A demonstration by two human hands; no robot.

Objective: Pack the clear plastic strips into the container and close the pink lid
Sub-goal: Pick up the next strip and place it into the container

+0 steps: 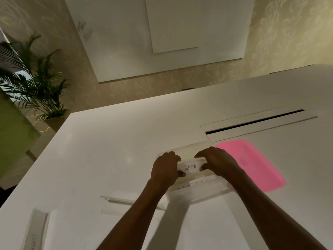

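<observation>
A clear plastic strip [191, 166] with a white label reading "GAMA" is held at both ends over the clear container [182, 147]. My left hand [166, 167] pinches its left end and my right hand [217, 162] pinches its right end. Another labelled strip [196, 184] lies inside the container, just below the held one. The pink lid [252, 163] lies flat on the table, touching the container's right side. A further clear strip [126, 200] rests on the table in front of the container, and one more [36, 230] lies at the near left.
The white table [108, 150] has a long cable slot [255, 121] behind the lid. A potted palm [34, 83] stands past the table's left edge. A whiteboard [162, 33] hangs on the far wall.
</observation>
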